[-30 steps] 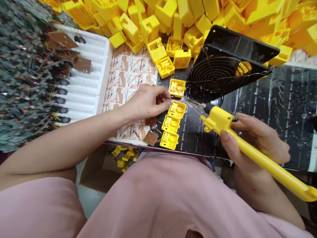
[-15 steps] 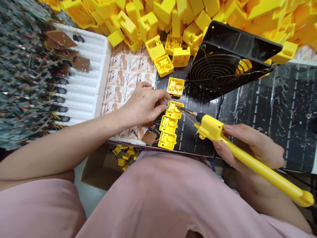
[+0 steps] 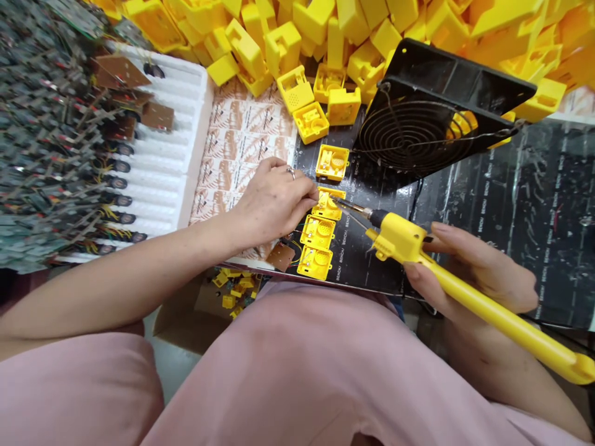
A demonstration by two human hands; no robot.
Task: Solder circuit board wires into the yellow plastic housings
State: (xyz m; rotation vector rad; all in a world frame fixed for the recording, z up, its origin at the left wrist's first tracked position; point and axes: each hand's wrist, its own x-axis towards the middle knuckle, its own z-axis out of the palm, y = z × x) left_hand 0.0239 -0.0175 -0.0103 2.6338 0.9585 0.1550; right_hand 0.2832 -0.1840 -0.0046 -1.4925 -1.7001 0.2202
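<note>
My right hand (image 3: 478,272) is wrapped round a yellow soldering gun (image 3: 483,303). Its metal tip and a thin feed tube reach into a small yellow plastic case (image 3: 328,204). At that case's left edge is my left hand (image 3: 283,198), thumb and fingers pinched together; what they hold, if anything, is hidden. Two similar cases, a middle one (image 3: 318,231) and a near one (image 3: 315,263), lie in a column towards me, and another open case (image 3: 332,163) lies beyond. Beside the near cases, partly under my left wrist, is a brown circuit board (image 3: 281,256) with thin wires.
A black fan (image 3: 409,130) with a wire guard stands behind the soldering gun. Yellow housings (image 3: 283,46) are heaped along the back. At left, circuit boards (image 3: 51,136) crowd a white foam tray (image 3: 181,148). Below the table edge sits a cardboard box (image 3: 186,316) with yellow parts.
My left hand has rolled slightly, its fingers still at the same case's edge. The soldering tip stays in that case. The whole view has shifted a little.
</note>
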